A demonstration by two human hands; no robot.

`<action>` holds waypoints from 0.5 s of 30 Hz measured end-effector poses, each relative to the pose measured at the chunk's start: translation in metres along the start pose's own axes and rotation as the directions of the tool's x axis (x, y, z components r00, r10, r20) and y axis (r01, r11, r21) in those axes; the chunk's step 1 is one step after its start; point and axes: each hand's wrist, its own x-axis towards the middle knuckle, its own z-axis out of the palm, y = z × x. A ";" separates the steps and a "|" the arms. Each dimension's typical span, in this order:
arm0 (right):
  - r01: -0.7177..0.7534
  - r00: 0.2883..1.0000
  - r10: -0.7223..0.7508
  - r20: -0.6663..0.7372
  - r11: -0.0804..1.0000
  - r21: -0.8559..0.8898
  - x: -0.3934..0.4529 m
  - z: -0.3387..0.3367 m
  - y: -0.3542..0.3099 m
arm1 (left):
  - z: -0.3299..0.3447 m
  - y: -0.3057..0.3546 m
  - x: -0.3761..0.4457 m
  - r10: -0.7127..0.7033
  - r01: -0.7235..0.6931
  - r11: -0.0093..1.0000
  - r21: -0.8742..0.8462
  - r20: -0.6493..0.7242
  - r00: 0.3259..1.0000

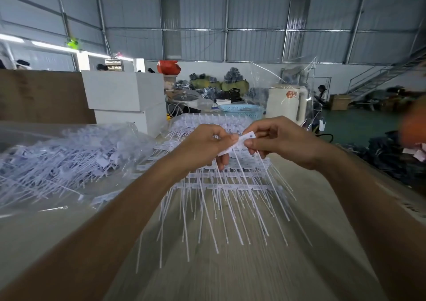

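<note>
Fingers (232,138) of left hand (204,145), right hand (282,142) pinch one tag (249,136), tie strips (227,186) beneath, table (230,280) edge at right

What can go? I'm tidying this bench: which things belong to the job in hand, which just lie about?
In the job: white tag pinched between left hand and right hand; racks of ties beneath them; heap of loose ties in clear bags.
Lying about: blue basket; white jug; red bag; white boxes.
</note>
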 end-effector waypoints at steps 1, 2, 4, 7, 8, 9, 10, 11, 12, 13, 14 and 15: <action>0.004 0.999 -0.004 -0.032 1.000 0.014 0.001 0.002 0.002 | 0.001 0.000 0.001 -0.002 0.002 0.999 0.040 -0.013 1.000; 0.007 0.998 -0.005 -0.068 0.999 0.032 0.003 0.004 0.005 | 0.002 0.001 0.002 -0.008 0.011 0.997 0.075 -0.033 0.999; 0.005 0.991 0.004 -0.131 0.998 0.062 0.005 0.008 0.009 | 0.006 0.001 0.004 -0.011 0.022 0.991 0.130 -0.085 0.996; -0.016 0.990 0.025 -0.141 0.998 0.061 0.006 0.011 0.013 | 0.012 -0.001 0.004 -0.032 0.043 0.995 0.093 -0.120 0.992; -0.029 0.993 0.036 -0.113 0.997 0.064 0.005 0.011 0.015 | 0.012 -0.001 0.005 -0.058 0.066 0.996 0.067 -0.118 0.991; -0.048 0.996 0.053 -0.070 0.996 0.073 0.003 0.010 0.016 | 0.011 -0.001 0.004 -0.094 0.099 0.994 0.038 -0.109 0.990; -0.071 0.997 0.072 -0.019 0.994 0.081 0.001 0.009 0.017 | 0.010 -0.001 0.004 -0.136 0.137 0.991 0.002 -0.090 0.987; -0.090 0.996 0.088 0.021 0.993 0.080 0.000 0.008 0.018 | 0.009 -0.002 0.004 -0.178 0.176 0.984 -0.036 -0.062 0.982; -0.098 0.995 0.096 0.037 0.993 0.059 -0.001 0.009 0.019 | 0.009 -0.003 0.005 -0.214 0.212 0.975 -0.069 -0.031 0.976; -0.093 0.995 0.092 0.030 0.996 0.016 -0.001 0.010 0.020 | 0.010 -0.004 0.004 -0.245 0.244 0.965 -0.092 -0.003 0.969; -0.077 0.997 0.078 0.006 0.996 -0.042 -0.001 0.011 0.022 | 0.011 -0.005 0.004 -0.274 0.274 0.956 -0.107 0.015 0.962; -0.056 0.998 0.054 -0.023 0.993 -0.105 0.000 0.013 0.022 | 0.012 -0.006 0.004 -0.302 0.303 0.946 -0.118 0.027 0.953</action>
